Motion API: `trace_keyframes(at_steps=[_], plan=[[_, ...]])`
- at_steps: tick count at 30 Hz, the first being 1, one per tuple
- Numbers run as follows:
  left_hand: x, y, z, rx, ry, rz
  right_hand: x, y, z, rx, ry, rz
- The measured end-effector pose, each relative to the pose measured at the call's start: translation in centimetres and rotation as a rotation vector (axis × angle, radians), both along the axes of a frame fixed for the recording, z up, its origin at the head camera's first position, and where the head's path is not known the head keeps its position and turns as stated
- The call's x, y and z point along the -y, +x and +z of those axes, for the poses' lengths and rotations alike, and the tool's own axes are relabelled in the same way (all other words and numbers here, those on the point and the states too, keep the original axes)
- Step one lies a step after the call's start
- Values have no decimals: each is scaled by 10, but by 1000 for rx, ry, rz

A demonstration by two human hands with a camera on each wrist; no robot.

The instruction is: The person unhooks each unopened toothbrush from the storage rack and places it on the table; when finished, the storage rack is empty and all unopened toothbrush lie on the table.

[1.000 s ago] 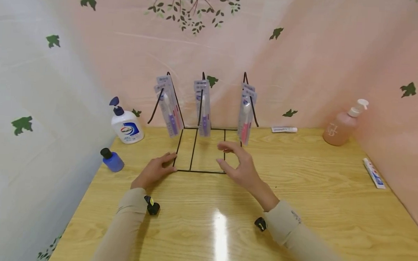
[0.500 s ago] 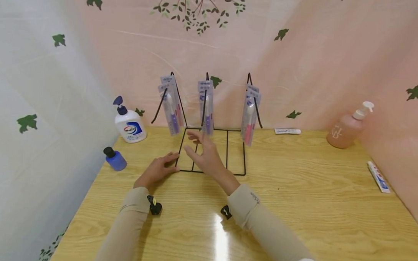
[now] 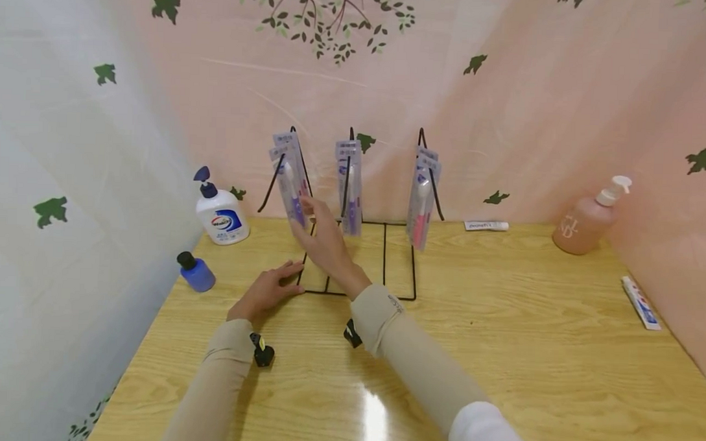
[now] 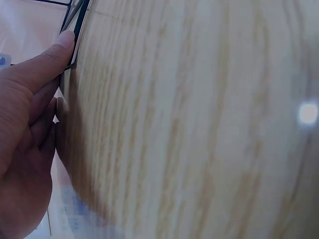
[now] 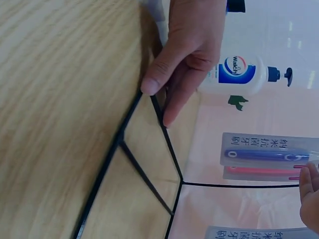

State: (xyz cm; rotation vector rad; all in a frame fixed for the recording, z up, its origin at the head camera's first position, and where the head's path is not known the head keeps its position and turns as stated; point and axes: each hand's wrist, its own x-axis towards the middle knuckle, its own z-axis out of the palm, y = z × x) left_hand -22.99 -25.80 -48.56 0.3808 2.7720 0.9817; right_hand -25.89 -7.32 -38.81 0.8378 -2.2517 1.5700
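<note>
A black wire rack (image 3: 384,260) stands on the table, with packaged toothbrushes hanging from its three hooks. My left hand (image 3: 267,290) rests at the rack's front left corner; in the right wrist view its thumb (image 5: 151,85) and forefinger touch the wire, fairly straight. My right hand (image 3: 327,244) is at the lower end of the left toothbrush packs (image 3: 288,182), the front one purple. Its fingertips reach the packs' edge in the right wrist view, the thumb below, without a plain pinch. Middle packs (image 3: 349,188) and right packs (image 3: 424,200), pink in front, hang apart from both hands.
Left of the rack stand a white pump bottle (image 3: 221,219) and a small blue bottle (image 3: 197,275). To the right are a toothpaste tube (image 3: 486,226), a pink pump bottle (image 3: 583,222) and another tube (image 3: 641,303). A patterned curtain (image 3: 526,110) hangs behind the table.
My right hand has moved left across the rack's base, from near the right packs to the left toothbrush packs. The left hand has stayed at the rack's corner.
</note>
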Motion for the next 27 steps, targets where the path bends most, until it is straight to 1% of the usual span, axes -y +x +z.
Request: trace_keyframes(at_steps=[6, 14, 20, 27], plan=[[1, 1, 0, 2, -15, -6, 9, -15, 9, 55, -3, -60], [1, 1, -2, -7, -11, -10, 18, -28, 15, 145, -58, -59], [1, 2, -3, -6, -14, -2, 22, -31, 16, 168, -79, -67], [0, 1, -2, -14, -13, 1, 29, -34, 23, 142, -137, -63]])
